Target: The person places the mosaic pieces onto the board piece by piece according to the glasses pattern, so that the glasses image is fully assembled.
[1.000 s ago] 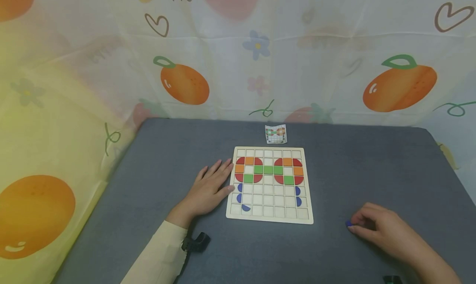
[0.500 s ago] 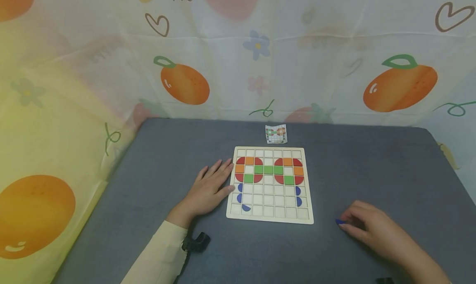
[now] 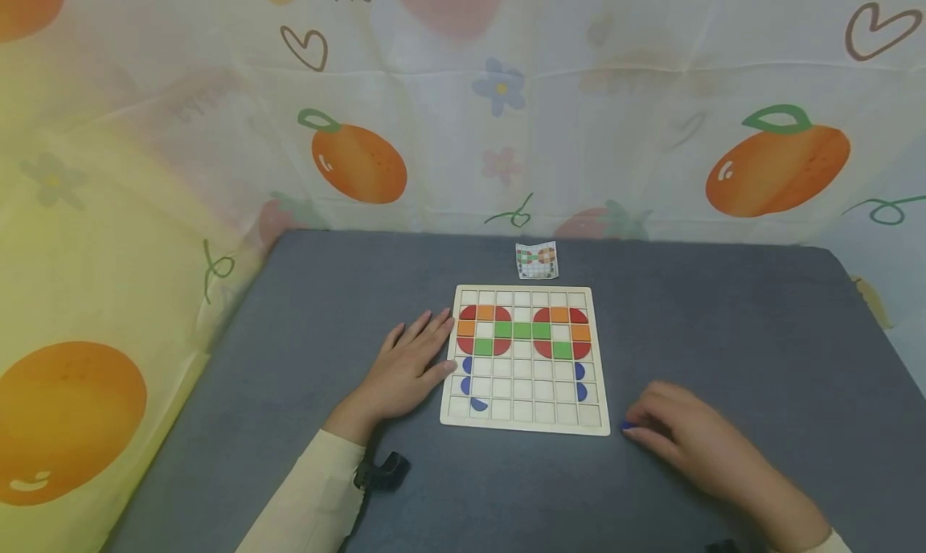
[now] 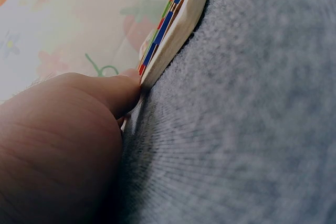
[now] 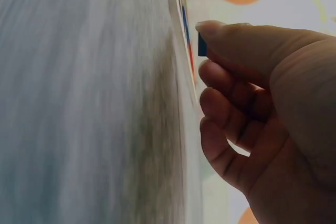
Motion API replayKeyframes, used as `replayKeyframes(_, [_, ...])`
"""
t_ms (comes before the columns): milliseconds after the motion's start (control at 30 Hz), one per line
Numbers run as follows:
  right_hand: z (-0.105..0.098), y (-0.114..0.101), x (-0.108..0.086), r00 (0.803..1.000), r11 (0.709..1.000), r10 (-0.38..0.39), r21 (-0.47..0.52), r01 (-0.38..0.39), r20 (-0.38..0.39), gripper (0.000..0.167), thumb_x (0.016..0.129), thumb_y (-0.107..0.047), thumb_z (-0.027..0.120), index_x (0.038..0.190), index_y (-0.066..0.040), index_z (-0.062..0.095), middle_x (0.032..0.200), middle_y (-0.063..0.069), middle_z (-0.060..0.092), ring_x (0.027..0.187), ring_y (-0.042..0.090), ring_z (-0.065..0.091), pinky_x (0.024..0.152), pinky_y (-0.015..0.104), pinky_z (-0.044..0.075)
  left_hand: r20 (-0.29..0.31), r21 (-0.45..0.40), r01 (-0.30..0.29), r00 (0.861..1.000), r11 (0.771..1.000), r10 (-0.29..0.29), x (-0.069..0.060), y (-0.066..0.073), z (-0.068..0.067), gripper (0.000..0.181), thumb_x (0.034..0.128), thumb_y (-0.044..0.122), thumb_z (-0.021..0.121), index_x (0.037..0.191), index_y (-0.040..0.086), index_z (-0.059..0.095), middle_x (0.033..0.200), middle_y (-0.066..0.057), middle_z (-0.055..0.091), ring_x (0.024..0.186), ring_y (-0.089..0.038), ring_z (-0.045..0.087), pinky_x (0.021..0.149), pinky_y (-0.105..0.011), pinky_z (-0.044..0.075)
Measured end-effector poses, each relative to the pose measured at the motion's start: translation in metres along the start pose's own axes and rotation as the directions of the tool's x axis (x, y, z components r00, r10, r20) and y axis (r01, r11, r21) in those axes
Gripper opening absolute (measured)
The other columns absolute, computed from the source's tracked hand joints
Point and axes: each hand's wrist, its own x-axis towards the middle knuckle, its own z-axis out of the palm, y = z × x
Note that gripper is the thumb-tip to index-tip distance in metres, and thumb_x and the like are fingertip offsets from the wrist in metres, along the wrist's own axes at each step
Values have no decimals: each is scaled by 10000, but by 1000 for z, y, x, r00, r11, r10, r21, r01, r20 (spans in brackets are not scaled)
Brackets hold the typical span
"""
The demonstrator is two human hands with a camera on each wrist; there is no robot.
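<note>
A square pale board (image 3: 522,429) with a grid of cells lies flat on the grey table. Red, orange and green pieces form two ring shapes joined by a green row in its upper half. Several blue half-round pieces (image 3: 465,386) sit along its lower left and right sides. My left hand (image 3: 403,372) rests on the table with fingers spread, thumb and fingertips touching the board's left edge. To the right of the board, my right hand (image 3: 690,436) pinches a small blue piece (image 5: 202,44) between thumb and fingers; its full shape is hidden.
A small printed card (image 3: 537,261) with a similar coloured pattern lies behind the board. Behind the grey table (image 3: 347,280) hangs a fruit-patterned cloth (image 3: 441,135). A black strap mount (image 3: 383,471) is on the left wrist.
My right hand has moved left with the blue piece, coming close to the board's lower right corner. The left hand and the board stay where they were.
</note>
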Motion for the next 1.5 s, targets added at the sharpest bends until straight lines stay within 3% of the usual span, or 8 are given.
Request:
replayKeyframes(267, [12, -24, 29, 993, 1000, 19, -4, -18, 117, 190, 946, -155, 874, 972, -284, 737, 980, -213, 552, 931, 57, 538, 788, 337, 531, 5, -7, -3, 1000, 1000, 3, -1, 1, -1, 762, 1132, 473, 566, 1746, 146, 255, 1794, 5, 198, 1654, -276, 116, 1273, -631, 38])
replayKeyframes(567, [26, -33, 51, 980, 1000, 26, -11, -25, 199, 125, 970, -194, 861, 995, -267, 763, 958, -197, 538, 944, 79, 533, 804, 320, 532, 5, -3, 3, 1000, 1000, -3, -1, 1, -1, 762, 1131, 475, 567, 1746, 151, 255, 1794, 12, 197, 1655, -264, 111, 1275, -623, 36])
replayKeyframes(967, [32, -36, 58, 984, 996, -85, -8, 87, 157, 148, 954, -92, 854, 1020, -210, 792, 989, -137, 575, 935, 105, 559, 801, 346, 554, 11, 0, 8, 1000, 1000, -8, -3, 2, -2, 750, 1139, 476, 546, 1747, 154, 249, 1796, 23, 183, 1656, -247, 98, 1278, -609, 36])
replayKeyframes(1500, [31, -36, 58, 984, 997, -80, 2, 81, 157, 163, 940, -85, 870, 1010, -216, 803, 981, -144, 567, 911, 91, 562, 787, 339, 555, 0, -5, 9, 1000, 1000, -9, -5, 3, -3, 759, 1133, 464, 571, 1743, 138, 260, 1794, -8, 206, 1654, -269, 113, 1277, -624, 39])
